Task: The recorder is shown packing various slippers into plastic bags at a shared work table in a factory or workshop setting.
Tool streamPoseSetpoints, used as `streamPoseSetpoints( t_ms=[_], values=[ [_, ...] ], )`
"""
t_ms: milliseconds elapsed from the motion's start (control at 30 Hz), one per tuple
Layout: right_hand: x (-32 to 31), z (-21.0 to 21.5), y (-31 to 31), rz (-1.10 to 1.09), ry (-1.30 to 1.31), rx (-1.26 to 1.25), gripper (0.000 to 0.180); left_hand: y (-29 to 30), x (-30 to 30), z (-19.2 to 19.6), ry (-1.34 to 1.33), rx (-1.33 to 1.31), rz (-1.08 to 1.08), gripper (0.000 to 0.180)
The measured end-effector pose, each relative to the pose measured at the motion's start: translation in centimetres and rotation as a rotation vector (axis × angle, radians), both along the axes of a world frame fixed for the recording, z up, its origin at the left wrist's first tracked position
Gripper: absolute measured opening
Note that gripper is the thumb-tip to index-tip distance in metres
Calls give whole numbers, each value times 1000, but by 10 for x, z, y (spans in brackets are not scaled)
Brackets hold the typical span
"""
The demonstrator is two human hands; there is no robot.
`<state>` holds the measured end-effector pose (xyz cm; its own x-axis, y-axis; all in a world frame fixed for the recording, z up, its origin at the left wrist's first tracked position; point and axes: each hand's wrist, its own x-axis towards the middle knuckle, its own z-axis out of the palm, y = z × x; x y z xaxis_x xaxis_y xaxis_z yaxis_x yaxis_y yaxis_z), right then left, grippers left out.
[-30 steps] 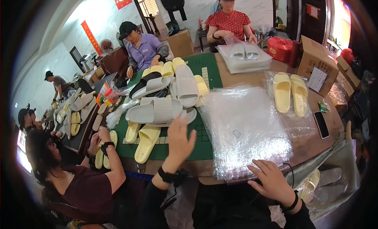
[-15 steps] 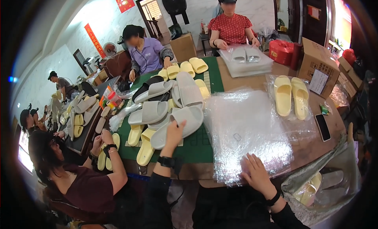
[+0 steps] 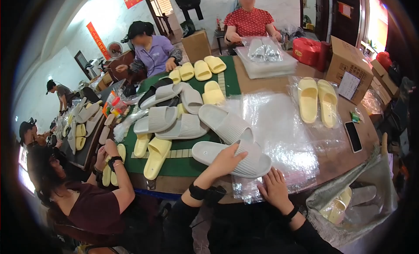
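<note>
From the head view I see my left hand (image 3: 227, 160) curled over the near edge of a grey slipper (image 3: 233, 159) that lies flat at the front of the surface (image 3: 279, 84), its toe end resting on the clear plastic bags (image 3: 279, 136). My right hand (image 3: 274, 189) lies open, palm down, pinning the front edge of those bags just right of the slipper. I judge the slipper light, soft foam with a ribbed, grippy top, best pinched along its thick side rim, whereas the bags look slick and flimsy.
</note>
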<state>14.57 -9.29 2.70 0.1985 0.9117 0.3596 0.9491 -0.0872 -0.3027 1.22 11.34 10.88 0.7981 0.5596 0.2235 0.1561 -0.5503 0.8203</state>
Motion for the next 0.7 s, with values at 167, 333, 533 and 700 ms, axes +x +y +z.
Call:
streamPoseSetpoints(
  t_ms=[167,333,533,700],
  values=[
    [2,-3,2,13,6,14,49,13,-9,-9,179,-144,248,38],
    [4,-4,-1,-3,12,16,51,25,-4,-1,116,-173,382,57],
    [2,-7,-2,-3,-4,21,51,53,9,-4,141,-131,378,98],
    [3,-3,-5,-3,-20,44,50,67,19,3,415,-79,316,100]
  ],
)
